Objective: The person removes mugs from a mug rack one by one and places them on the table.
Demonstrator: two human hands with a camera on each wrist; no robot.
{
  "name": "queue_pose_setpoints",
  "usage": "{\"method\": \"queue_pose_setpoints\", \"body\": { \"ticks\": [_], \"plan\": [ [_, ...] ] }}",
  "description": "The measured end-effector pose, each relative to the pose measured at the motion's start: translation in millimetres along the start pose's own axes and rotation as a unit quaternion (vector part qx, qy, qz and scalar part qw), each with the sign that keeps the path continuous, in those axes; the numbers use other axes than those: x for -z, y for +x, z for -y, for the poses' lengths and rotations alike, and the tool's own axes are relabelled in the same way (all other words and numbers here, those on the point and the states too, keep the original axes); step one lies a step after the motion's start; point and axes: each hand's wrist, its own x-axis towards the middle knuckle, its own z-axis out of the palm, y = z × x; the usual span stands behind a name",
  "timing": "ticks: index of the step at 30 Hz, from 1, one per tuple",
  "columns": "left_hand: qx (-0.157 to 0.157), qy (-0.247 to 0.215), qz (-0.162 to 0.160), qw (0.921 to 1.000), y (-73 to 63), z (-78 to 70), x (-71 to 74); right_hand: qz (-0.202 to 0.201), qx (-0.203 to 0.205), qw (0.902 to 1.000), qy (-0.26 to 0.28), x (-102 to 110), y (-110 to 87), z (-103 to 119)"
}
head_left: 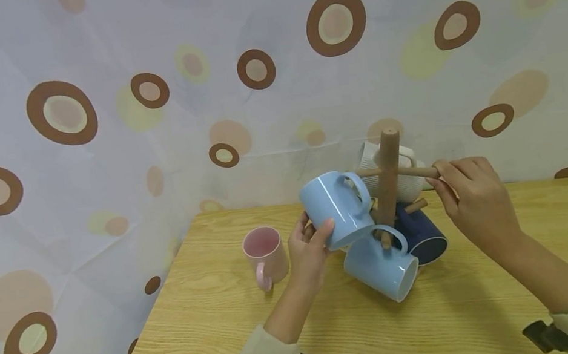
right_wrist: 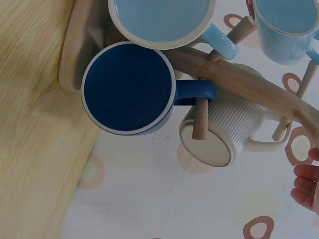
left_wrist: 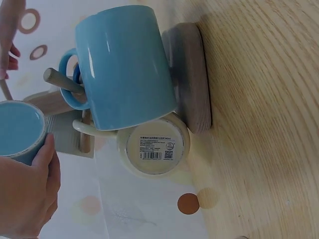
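Note:
My left hand (head_left: 309,253) holds a light blue mug (head_left: 330,210), its handle beside the left end of the top peg on a wooden mug tree (head_left: 389,195). Whether the peg passes through that handle I cannot tell. My right hand (head_left: 477,200) pinches the right end of the same peg (head_left: 418,171). Below, a second light blue mug (head_left: 380,269) hangs by its handle from a lower peg. A navy mug (right_wrist: 127,89) and a ribbed white mug (right_wrist: 224,119) hang on the tree too. A cream mug (left_wrist: 154,147) with a label on its bottom shows behind.
A pink mug (head_left: 265,256) stands upright on the wooden table (head_left: 203,336), left of the tree. The tree's wooden base (left_wrist: 192,74) rests on the table. A patterned cloth (head_left: 274,111) with brown rings rises behind the table and along its left side.

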Motion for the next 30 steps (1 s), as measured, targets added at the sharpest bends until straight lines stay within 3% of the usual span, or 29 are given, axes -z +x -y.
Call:
{"method": "queue_pose_setpoints", "body": {
  "ticks": [6, 12, 15, 18, 21, 23, 24, 28, 30],
  "plan": [
    [-0.029, 0.01, 0.035, 0.9989, -3.2, 3.7, 9.1, 0.003, -0.021, 0.9997, 0.015, -1, -0.7, 3],
    [-0.05, 0.025, 0.085, 0.9948, -7.5, 5.4, 17.9, 0.048, -0.102, 0.991, 0.072, 3, 1.5, 7],
    [-0.058, 0.037, 0.1, 0.9926, -9.7, 5.2, 21.0, 0.066, -0.168, 0.9767, 0.116, 5, 0.6, 11],
    [-0.069, 0.051, 0.112, 0.99, -10.9, 6.2, 22.9, 0.1, -0.252, 0.9501, 0.155, 8, -2.8, 17],
    [-0.079, 0.062, 0.122, 0.9875, -11.5, 9.1, 23.7, 0.154, -0.328, 0.9072, 0.214, 13, -7.3, 22],
    [-0.085, 0.066, 0.127, 0.9862, -11.7, 11.0, 23.7, 0.186, -0.358, 0.8691, 0.286, 15, -9.6, 25],
    [-0.087, 0.066, 0.13, 0.9856, -11.7, 11.8, 23.6, 0.197, -0.369, 0.8443, 0.335, 15, -10.4, 27],
    [-0.089, 0.064, 0.14, 0.984, -12.5, 14.6, 23.0, 0.223, -0.393, 0.7236, 0.522, 15, -12.6, 32],
    [-0.088, 0.063, 0.148, 0.9831, -13.4, 15.3, 22.7, 0.236, -0.392, 0.6782, 0.575, 14, -13.6, 35]
  ]
}}
